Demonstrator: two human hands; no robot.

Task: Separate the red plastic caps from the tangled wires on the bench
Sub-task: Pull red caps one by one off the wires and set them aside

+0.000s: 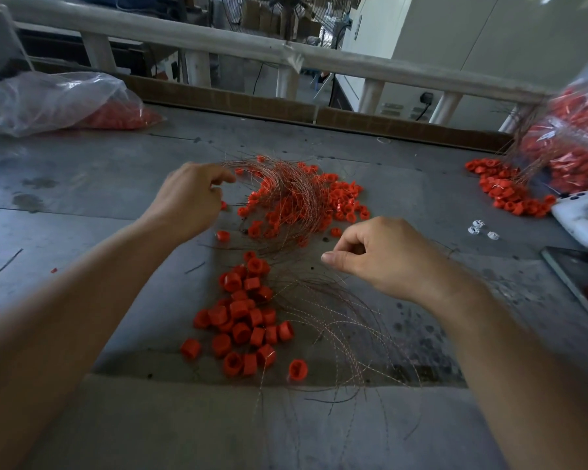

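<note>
A tangle of thin copper wires and red plastic caps [292, 198] is laid on the grey bench [82, 184]. Loose red caps [248, 320] are heaped nearer than the tangle. The left hand [187, 198] is curled at the tangle's left edge and the right hand [381, 256] at its near right. Whether either pinches a wire cannot be told.

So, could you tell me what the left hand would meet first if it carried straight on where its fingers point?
Probably the loose outer strands of the tangled wires, just beyond the left hand, with red caps caught among them; the hand's height is unclear.
</note>
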